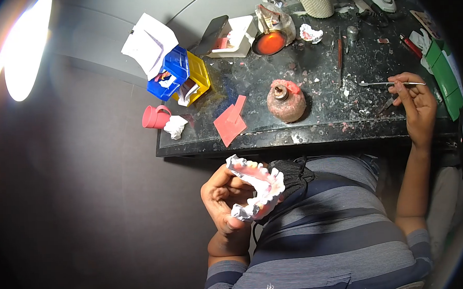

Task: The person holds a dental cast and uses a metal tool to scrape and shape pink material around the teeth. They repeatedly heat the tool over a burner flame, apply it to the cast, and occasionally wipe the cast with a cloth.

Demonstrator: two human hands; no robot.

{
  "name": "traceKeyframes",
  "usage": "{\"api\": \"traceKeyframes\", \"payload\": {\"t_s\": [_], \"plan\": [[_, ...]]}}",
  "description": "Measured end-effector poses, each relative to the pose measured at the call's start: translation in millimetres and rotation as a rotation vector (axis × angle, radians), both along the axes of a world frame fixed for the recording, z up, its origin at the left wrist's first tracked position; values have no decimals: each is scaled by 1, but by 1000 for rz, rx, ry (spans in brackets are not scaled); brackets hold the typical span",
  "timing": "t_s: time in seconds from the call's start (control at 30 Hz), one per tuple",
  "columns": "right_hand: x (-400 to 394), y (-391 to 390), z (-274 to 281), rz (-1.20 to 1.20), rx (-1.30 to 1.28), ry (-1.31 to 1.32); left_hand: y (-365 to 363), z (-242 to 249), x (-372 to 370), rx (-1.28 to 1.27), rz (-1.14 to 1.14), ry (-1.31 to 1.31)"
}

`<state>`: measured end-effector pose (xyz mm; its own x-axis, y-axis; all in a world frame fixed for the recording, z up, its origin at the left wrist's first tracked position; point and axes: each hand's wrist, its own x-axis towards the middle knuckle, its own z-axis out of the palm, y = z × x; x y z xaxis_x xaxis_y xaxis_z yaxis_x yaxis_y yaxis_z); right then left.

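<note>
My left hand (221, 196) is closed around a dental model (267, 191), a horseshoe of white plaster with pink wax and some pale teeth, raised in front of my chest. Between the fingertips of my right hand (420, 102) is a thin metal wax carver (377, 84), its tip pointing left over the bench. A round burner (286, 107), crusted in pink wax, stands near the front edge; no flame is discernible. Left of it lie pink wax sheets (229, 126), one strip over a larger piece.
The black bench (320, 112) is speckled with scraps. At its left are blue (179, 61) and yellow (200, 73) bins, a pink mug (155, 117) and crumpled paper (175, 127). Farther back sit a pan of red wax (270, 42) and a plaster piece (311, 33). A green box (444, 78) stands right.
</note>
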<state>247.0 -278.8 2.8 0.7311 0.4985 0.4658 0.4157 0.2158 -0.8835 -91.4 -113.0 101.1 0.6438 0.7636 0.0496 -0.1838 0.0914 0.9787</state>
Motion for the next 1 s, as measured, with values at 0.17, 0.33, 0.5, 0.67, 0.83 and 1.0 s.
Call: {"api": "traceKeyframes", "payload": {"t_s": [0.17, 0.33, 0.5, 0.67, 0.83, 1.0], "plan": [[0, 0, 0, -1, -4, -17, 5, -2, -3, 23, -35, 14], [1, 0, -1, -4, 2, -7, 4, 1, 0, -49, -72, -9], [1, 0, -1, 0, 5, -20, 4, 2, 0, -65, -93, -9], [0, 1, 1, 0, 8, -19, 4, -1, -1, -76, -105, -41], [1, 0, 0, -3, 7, -27, 5, -8, -1, -80, -86, -35], [0, 0, 0, -7, 11, -31, 11, -17, 8, 142, -81, -70]]}}
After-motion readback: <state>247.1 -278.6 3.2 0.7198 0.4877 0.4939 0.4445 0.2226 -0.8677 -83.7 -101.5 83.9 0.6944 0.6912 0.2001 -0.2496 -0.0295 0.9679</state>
